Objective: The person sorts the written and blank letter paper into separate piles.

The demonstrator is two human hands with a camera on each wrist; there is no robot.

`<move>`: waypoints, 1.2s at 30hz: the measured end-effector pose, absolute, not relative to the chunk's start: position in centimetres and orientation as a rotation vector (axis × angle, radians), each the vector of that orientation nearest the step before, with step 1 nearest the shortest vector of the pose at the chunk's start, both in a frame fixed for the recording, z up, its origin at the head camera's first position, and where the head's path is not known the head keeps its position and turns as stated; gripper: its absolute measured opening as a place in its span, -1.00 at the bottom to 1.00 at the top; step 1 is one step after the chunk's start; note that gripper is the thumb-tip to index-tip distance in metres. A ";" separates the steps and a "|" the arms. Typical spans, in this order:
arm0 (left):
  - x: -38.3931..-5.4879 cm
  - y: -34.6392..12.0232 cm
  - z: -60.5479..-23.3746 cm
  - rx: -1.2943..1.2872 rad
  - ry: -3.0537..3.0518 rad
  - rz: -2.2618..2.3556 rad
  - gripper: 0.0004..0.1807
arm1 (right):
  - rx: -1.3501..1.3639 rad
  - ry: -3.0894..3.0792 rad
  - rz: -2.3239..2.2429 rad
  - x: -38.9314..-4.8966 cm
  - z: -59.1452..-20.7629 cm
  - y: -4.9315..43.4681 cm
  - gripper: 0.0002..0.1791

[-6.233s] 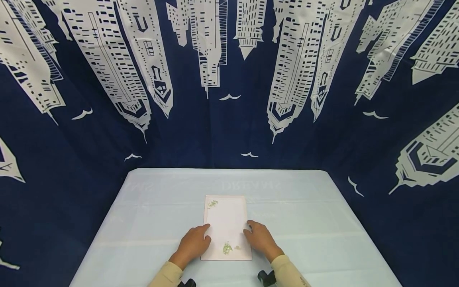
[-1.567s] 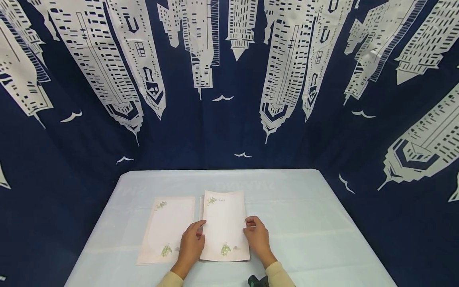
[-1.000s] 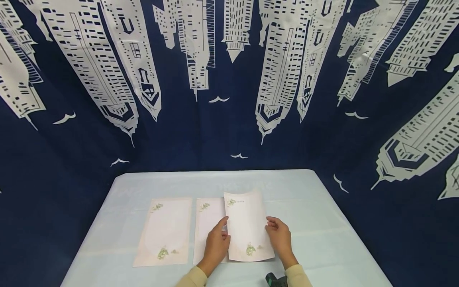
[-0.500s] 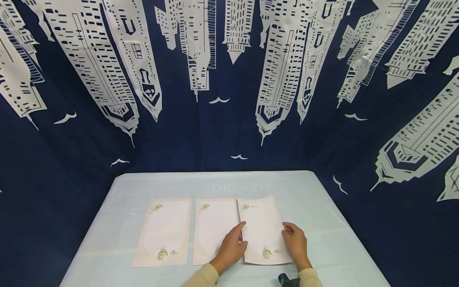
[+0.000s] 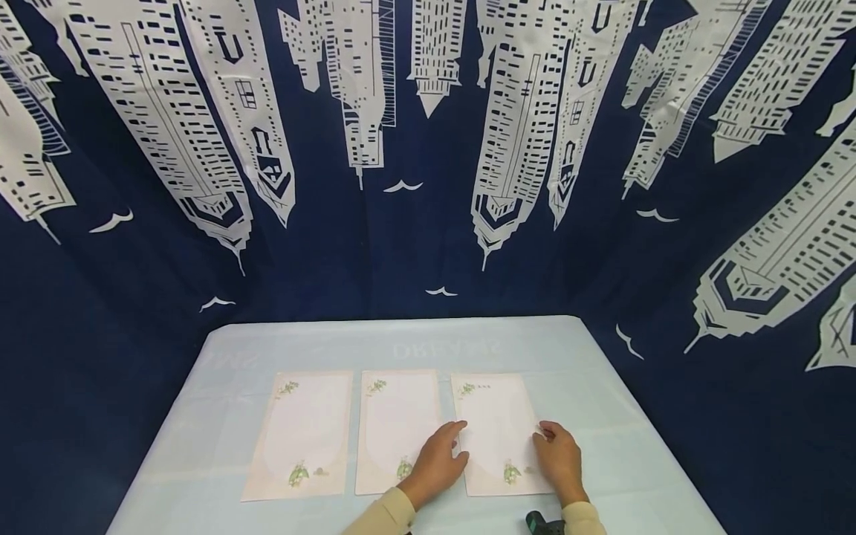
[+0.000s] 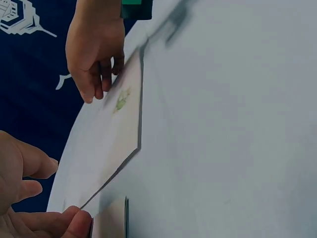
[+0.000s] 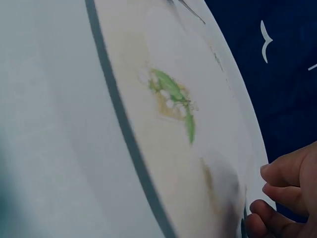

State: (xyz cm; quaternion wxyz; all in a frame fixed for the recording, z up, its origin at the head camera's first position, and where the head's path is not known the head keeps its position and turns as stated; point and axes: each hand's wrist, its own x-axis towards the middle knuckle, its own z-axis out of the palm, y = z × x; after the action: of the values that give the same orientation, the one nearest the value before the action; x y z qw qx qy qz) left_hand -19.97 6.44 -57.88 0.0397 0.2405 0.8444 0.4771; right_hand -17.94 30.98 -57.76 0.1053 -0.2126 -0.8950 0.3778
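Three pale pink sheets of writing paper with green floral prints lie in a row: a left sheet (image 5: 307, 431), a middle sheet (image 5: 397, 416) and a right sheet (image 5: 498, 431). My left hand (image 5: 435, 461) is at the right sheet's left edge, over the middle sheet's lower corner. In the left wrist view, that hand's thumb and fingers are spread, some fingertips by the paper's edge. At the right sheet's other edge is my right hand (image 5: 560, 459). Its loosely bent fingers (image 7: 285, 176) show beside the paper in the right wrist view; contact is unclear.
A white-covered table (image 5: 267, 342) bears the sheets. Behind and beside it hangs a dark blue cloth (image 5: 321, 275) with white buildings and birds. A black device (image 5: 543, 524) sits at my right wrist.
Both hands carried the upper sheet off the middle one to the right and laid it flat; a narrow gap now separates them. Earlier, the sheets were in one stack.
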 end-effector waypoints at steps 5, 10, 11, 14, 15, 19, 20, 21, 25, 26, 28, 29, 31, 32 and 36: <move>-20.2 4.9 -57.7 0.671 2.627 1.472 -0.45 | -0.553 -2.637 1.113 -18.1 -57.0 29.6 -0.60; -20.5 2.6 -57.6 0.527 2.673 1.477 -0.47 | -0.444 -2.656 1.140 -18.9 -56.5 26.5 -0.65; -20.6 2.1 -57.6 0.499 2.687 1.479 -0.47 | -0.427 -2.664 1.147 -19.1 -56.5 25.8 -0.66; -20.7 0.2 -57.6 0.434 2.740 1.490 -0.49 | -0.356 -2.683 1.179 -19.6 -56.6 23.7 -0.69; -20.8 -0.5 -57.6 0.418 2.761 1.492 -0.49 | -0.322 -2.689 1.195 -19.7 -56.7 23.0 -0.70; -20.8 -3.2 -57.6 0.326 2.843 1.487 -0.50 | -0.186 -2.715 1.257 -20.1 -56.9 20.5 -0.73; -20.8 -3.8 -57.5 0.298 2.875 1.478 -0.50 | -0.163 -2.726 1.268 -20.1 -57.0 20.0 -0.73; -20.7 -4.4 -57.5 0.261 2.906 1.458 -0.50 | -0.150 -2.737 1.274 -20.1 -57.1 19.6 -0.72; -20.4 -5.9 -57.5 0.132 3.009 1.341 -0.47 | -0.140 -2.790 1.243 -20.3 -57.2 18.1 -0.70; -20.3 -6.0 -57.5 0.122 3.018 1.310 -0.46 | -0.138 -2.798 1.225 -20.3 -57.2 17.8 -0.69; -20.2 -6.1 -57.6 0.123 3.015 1.272 -0.45 | -0.130 -2.811 1.182 -20.3 -57.2 17.2 -0.69; -20.0 -6.1 -57.6 0.133 3.008 1.263 -0.45 | -0.126 -2.813 1.169 -20.3 -57.2 16.9 -0.69; -19.9 -6.1 -57.6 0.136 3.000 1.252 -0.46 | -0.109 -2.819 1.147 -20.3 -57.3 16.4 -0.69; -19.8 -6.1 -57.7 0.132 3.000 1.249 -0.46 | -0.099 -2.820 1.144 -20.2 -57.3 16.2 -0.69; -19.6 -6.2 -57.6 0.094 3.024 1.244 -0.48 | -0.104 -2.831 1.140 -20.2 -57.5 15.4 -0.68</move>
State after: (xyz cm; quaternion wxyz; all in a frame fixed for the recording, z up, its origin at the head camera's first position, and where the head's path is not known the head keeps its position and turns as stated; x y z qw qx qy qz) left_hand -19.55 -6.25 -57.57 -0.0648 0.0287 0.9225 0.3794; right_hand -20.24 15.35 -57.52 0.0441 -0.0340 -0.9262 0.3729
